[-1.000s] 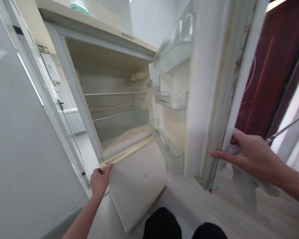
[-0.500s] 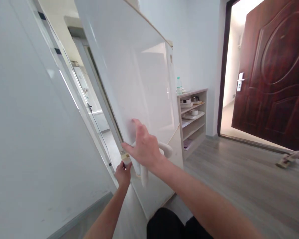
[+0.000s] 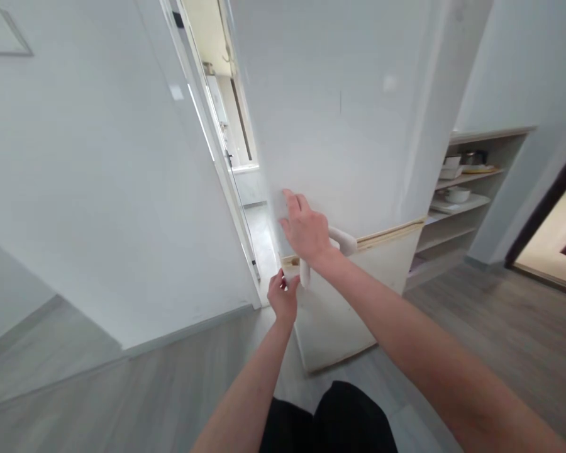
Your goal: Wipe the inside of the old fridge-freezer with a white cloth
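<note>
Right hand (image 3: pixel 306 229) lay flat, fingers spread, palm against the white upper fridge door (image 3: pixel 339 119), just above the white handle (image 3: pixel 342 242); it gripped nothing. Left hand (image 3: pixel 283 299) was curled at the top left corner of the lower fridge door (image 3: pixel 344 308); grip hidden, couldn't tell how firm. Fridge stood between a white wall (image 3: pixel 85 189) on the left and an open shelf unit (image 3: pixel 462 201) with dishes on the right. Grey wood floor (image 3: pixel 490 327) below; dark trousers (image 3: pixel 330 418) at bottom edge.
</note>
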Demonstrator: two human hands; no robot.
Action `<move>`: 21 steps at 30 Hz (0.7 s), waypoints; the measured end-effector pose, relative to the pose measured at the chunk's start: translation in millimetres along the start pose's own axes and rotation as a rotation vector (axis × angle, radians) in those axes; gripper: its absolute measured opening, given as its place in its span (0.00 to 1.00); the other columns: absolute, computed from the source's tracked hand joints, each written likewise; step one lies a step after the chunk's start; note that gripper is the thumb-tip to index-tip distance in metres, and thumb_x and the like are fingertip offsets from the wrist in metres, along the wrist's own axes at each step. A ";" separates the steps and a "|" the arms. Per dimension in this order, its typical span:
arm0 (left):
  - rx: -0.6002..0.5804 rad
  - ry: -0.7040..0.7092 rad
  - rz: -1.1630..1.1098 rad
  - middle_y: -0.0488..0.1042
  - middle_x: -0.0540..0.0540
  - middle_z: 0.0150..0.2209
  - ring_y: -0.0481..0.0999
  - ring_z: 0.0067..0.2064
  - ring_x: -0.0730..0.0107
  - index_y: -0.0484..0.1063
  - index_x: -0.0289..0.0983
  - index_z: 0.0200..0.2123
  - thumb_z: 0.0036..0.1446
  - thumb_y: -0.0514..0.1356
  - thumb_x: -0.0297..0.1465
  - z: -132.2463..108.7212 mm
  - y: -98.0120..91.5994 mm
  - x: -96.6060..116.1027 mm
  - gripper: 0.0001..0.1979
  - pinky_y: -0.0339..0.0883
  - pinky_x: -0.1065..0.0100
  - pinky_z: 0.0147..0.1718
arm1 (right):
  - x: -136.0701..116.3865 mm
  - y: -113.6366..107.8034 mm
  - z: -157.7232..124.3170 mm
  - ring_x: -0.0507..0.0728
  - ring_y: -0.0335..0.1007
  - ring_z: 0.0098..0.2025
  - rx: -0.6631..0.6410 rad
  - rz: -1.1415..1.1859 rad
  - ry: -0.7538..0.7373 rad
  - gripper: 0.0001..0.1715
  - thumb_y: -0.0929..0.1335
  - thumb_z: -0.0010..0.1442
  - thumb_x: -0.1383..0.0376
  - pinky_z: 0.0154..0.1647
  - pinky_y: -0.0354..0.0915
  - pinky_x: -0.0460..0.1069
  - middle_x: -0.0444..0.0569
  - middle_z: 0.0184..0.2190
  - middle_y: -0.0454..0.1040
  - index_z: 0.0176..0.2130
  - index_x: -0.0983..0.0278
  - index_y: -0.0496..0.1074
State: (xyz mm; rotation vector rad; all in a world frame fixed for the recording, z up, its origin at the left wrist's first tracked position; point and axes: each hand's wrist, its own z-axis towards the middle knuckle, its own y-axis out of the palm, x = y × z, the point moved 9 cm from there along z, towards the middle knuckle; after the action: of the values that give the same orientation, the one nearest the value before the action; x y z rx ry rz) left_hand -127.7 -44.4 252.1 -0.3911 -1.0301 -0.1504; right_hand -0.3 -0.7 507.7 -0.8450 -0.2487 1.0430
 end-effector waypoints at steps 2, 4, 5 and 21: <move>-0.002 0.012 -0.013 0.76 0.42 0.44 0.75 0.38 0.66 0.75 0.34 0.55 0.57 0.62 0.33 -0.6 -1.4 1.5 0.23 0.71 0.65 0.41 | -0.5 8.3 6.1 0.60 0.74 0.48 0.021 0.002 -0.009 0.33 0.59 0.73 0.65 0.47 0.71 0.51 0.62 0.62 0.65 0.73 0.66 0.49; -0.004 0.027 -0.015 0.76 0.43 0.43 0.74 0.38 0.66 0.75 0.35 0.55 0.57 0.61 0.31 -1.2 -3.3 4.9 0.22 0.70 0.65 0.41 | -5.6 12.7 6.8 0.60 0.74 0.48 0.043 0.010 -0.022 0.32 0.57 0.73 0.66 0.46 0.70 0.51 0.62 0.61 0.67 0.73 0.65 0.50; -0.008 0.034 -0.013 0.76 0.43 0.42 0.74 0.37 0.66 0.75 0.36 0.55 0.58 0.60 0.29 -1.2 -4.1 6.9 0.21 0.70 0.65 0.41 | -9.7 14.4 3.7 0.59 0.74 0.48 0.049 0.016 -0.038 0.31 0.57 0.74 0.66 0.46 0.69 0.50 0.60 0.60 0.68 0.72 0.65 0.52; -0.077 -0.011 0.087 0.75 0.41 0.41 0.75 0.39 0.62 0.75 0.34 0.54 0.56 0.68 0.34 6.1 -6.2 19.0 0.22 0.68 0.62 0.43 | 41.8 120.9 -99.7 0.58 0.77 0.48 -0.370 -0.047 0.031 0.23 0.56 0.75 0.63 0.42 0.69 0.49 0.54 0.59 0.71 0.60 0.60 0.70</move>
State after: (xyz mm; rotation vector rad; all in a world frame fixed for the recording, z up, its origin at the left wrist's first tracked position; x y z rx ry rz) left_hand -124.8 -46.6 272.7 -0.5062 -1.0179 -0.1098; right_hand -3.3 12.8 346.1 -1.1816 -0.4418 0.9524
